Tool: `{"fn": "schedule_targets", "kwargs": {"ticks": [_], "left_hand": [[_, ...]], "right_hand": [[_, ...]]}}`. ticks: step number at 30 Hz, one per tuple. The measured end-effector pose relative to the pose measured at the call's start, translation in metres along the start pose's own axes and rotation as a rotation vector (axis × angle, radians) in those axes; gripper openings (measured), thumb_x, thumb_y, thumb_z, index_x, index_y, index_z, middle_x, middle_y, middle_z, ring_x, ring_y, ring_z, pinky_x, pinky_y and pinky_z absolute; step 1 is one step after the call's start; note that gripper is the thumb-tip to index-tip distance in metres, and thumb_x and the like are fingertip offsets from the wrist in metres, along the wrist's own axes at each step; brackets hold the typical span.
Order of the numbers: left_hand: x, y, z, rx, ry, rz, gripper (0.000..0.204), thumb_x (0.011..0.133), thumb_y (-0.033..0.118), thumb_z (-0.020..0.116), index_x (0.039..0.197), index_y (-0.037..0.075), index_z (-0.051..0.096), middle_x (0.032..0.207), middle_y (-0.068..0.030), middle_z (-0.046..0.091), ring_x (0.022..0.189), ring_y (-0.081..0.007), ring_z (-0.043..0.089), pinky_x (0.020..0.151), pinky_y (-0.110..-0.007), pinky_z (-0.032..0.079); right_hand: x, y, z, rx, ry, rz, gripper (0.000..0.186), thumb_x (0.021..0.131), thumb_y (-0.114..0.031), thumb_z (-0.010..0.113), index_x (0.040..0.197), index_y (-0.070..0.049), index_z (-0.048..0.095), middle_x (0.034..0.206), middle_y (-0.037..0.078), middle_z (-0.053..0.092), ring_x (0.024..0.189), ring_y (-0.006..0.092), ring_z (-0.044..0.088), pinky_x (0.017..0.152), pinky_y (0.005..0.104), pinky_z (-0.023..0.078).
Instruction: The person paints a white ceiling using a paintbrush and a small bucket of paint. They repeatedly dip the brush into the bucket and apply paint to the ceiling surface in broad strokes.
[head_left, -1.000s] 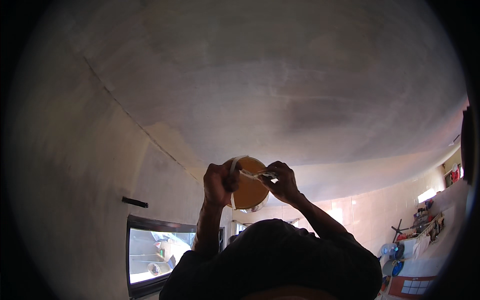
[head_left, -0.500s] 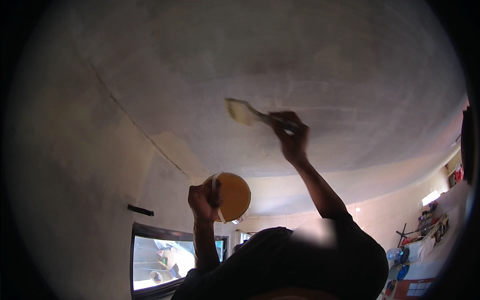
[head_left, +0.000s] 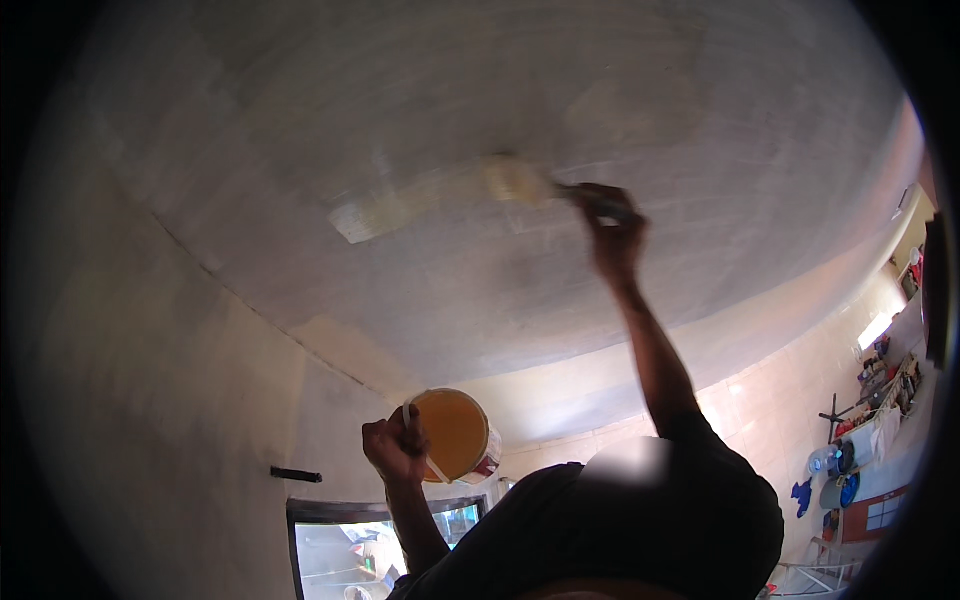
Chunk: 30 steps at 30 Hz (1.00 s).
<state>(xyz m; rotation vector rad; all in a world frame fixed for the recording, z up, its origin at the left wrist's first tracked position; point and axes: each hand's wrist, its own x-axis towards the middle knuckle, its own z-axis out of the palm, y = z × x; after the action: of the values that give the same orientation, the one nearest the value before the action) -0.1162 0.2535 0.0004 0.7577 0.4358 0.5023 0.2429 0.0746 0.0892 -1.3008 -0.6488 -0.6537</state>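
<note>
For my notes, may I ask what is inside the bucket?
Inside the bucket, an orange-brown surface shows; anything beneath it is hidden. The left hand covers part of the bucket's left edge.

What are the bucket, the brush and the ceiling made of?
Bucket: probably smooth plastic, going by its even, round shape and slim whitish handle.
Brush: its pale head looks like bristles, but it's too blurred to tell hair from synthetic.
Ceiling: perhaps plaster or cement, with a mostly dull, patchy grey finish.
</note>
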Motion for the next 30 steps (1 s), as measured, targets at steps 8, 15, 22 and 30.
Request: {"fn": "schedule_targets", "kwargs": {"ticks": [8, 15, 22, 30], "left_hand": [[0.011, -0.013, -0.012, -0.055, -0.083, -0.073, 0.051, 0.077, 0.043, 0.044, 0.099, -0.001, 0.058, 0.054, 0.006, 0.026, 0.044, -0.0082, 0.021, 0.043, -0.026, 0.02], [0.012, -0.025, -0.003, -0.055, -0.066, -0.07, 0.051, 0.077, 0.042, 0.041, 0.1, -0.001, 0.058, 0.055, 0.004, 0.036, 0.043, -0.0086, 0.023, 0.041, -0.025, 0.02], [0.01, -0.03, -0.015, -0.054, -0.026, -0.067, 0.052, 0.076, 0.043, 0.042, 0.101, 0.0, 0.057, 0.059, 0.0005, 0.047, 0.045, -0.0097, 0.028, 0.041, -0.026, 0.022], [0.008, -0.026, -0.008, -0.007, -0.055, -0.085, 0.052, 0.075, 0.046, 0.042, 0.097, 0.002, 0.057, 0.061, 0.0005, 0.046, 0.046, -0.0105, 0.029, 0.043, -0.026, 0.022]], "right_hand": [[0.034, 0.033, -0.179, -0.457, 0.27, -0.093, 0.018, 0.093, -0.013, 0.06, 0.096, 0.002, 0.07, 0.088, 0.006, 0.072, 0.082, 0.0136, 0.067, 0.074, 0.0296, 0.051], [-0.02, -0.031, -0.035, -0.077, 0.088, 0.003, 0.015, 0.084, -0.002, 0.068, 0.099, -0.005, 0.07, 0.097, 0.004, 0.07, 0.09, 0.011, 0.063, 0.079, 0.0267, 0.049], [-0.087, -0.063, 0.194, 0.182, -0.243, -0.277, 0.017, 0.073, -0.014, 0.078, 0.088, -0.009, 0.072, 0.087, 0.007, 0.069, 0.081, 0.025, 0.064, 0.072, 0.0369, 0.05], [-0.033, -0.015, 0.104, -0.069, -0.096, -0.312, 0.019, 0.073, -0.016, 0.079, 0.091, -0.013, 0.074, 0.091, 0.004, 0.07, 0.09, 0.0229, 0.063, 0.079, 0.0367, 0.051]]}}
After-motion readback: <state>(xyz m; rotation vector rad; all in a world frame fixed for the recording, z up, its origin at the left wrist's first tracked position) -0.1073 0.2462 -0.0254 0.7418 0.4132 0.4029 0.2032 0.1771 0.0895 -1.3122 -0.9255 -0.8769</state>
